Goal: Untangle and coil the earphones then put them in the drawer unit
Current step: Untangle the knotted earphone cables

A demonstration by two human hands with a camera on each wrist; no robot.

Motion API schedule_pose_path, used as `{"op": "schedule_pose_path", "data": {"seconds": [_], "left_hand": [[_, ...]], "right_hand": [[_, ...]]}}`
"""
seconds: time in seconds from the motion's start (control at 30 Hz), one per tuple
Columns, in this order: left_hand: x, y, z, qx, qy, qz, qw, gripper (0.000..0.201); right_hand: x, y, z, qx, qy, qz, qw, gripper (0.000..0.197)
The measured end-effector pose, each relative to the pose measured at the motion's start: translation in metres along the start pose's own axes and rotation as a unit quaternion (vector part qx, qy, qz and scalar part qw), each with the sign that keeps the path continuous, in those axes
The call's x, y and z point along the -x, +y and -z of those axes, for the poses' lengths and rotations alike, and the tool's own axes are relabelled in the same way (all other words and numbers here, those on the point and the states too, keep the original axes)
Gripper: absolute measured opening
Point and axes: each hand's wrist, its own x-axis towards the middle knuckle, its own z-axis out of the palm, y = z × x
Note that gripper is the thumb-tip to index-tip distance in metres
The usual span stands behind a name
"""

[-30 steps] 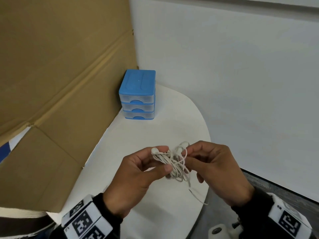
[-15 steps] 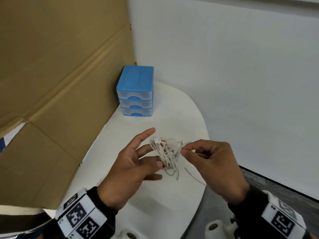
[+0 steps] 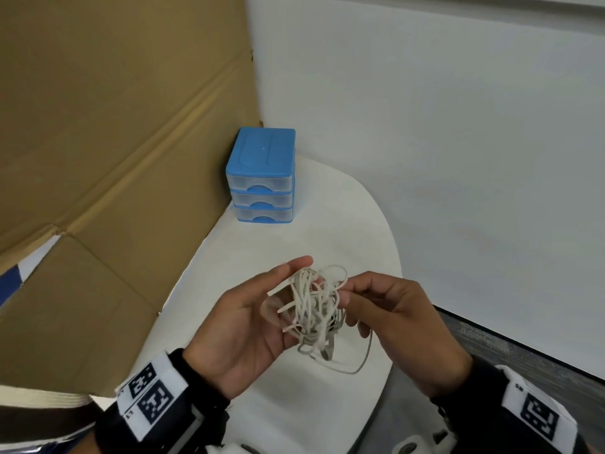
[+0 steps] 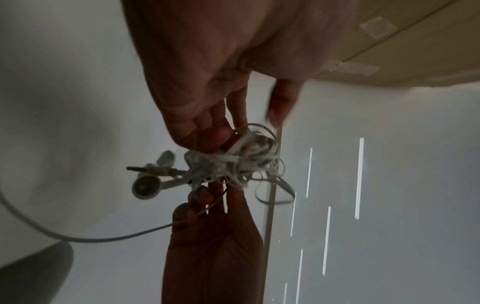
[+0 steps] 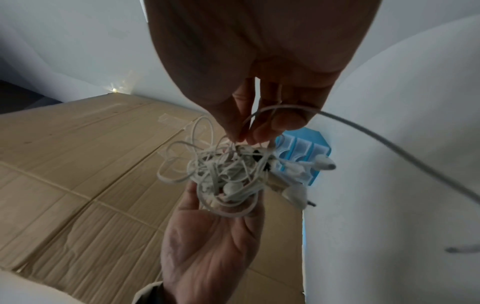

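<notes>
A tangled bunch of white earphones (image 3: 311, 306) hangs between my two hands above the white table (image 3: 262, 250). My left hand (image 3: 278, 283) is turned palm up, its index finger straight, with cords looped among its other fingers. In the left wrist view those fingers (image 4: 215, 127) curl onto the earphones (image 4: 226, 164). My right hand (image 3: 347, 293) pinches a strand at the bunch's right side; the pinch shows in the right wrist view (image 5: 244, 133). An earbud (image 4: 145, 187) and the jack plug (image 4: 145, 169) stick out. The blue drawer unit (image 3: 262, 178) stands at the table's far end with all drawers closed.
A big cardboard sheet (image 3: 114, 142) leans along the table's left side. A white wall (image 3: 458, 158) rises behind and to the right. The table's curved edge runs close by my right hand, with dark floor (image 3: 523, 348) beyond. One loose strand (image 3: 357, 365) dangles below the bunch.
My left hand has rolled palm up and its thumb has come off the bunch. The right hand stays pinched on a strand. The bunch looks looser, with a strand hanging lower.
</notes>
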Motion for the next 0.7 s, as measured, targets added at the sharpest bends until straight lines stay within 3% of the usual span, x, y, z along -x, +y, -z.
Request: {"op": "schedule_pose_path", "data": {"seconds": [0.13,0.27,0.47,0.7], "left_hand": [[0.002,-0.004,-0.002,-0.105,0.009,-0.025,0.994,0.069],[-0.001,-0.008,-0.001,-0.126,0.036,-0.024,0.991,0.051],[-0.002,0.002,-0.001,-0.084,0.075,-0.009,0.994,0.049],[-0.002,0.003,-0.003,-0.050,0.047,0.033,0.997,0.047]], "right_hand": [[0.003,-0.005,-0.004,0.002,-0.015,0.028,0.999,0.008],[0.004,-0.004,-0.004,0.053,-0.001,0.042,0.998,0.010],[0.001,0.003,0.000,0.139,0.040,0.082,0.986,0.016],[-0.002,0.004,0.003,0.112,0.036,0.062,0.991,0.012]]}}
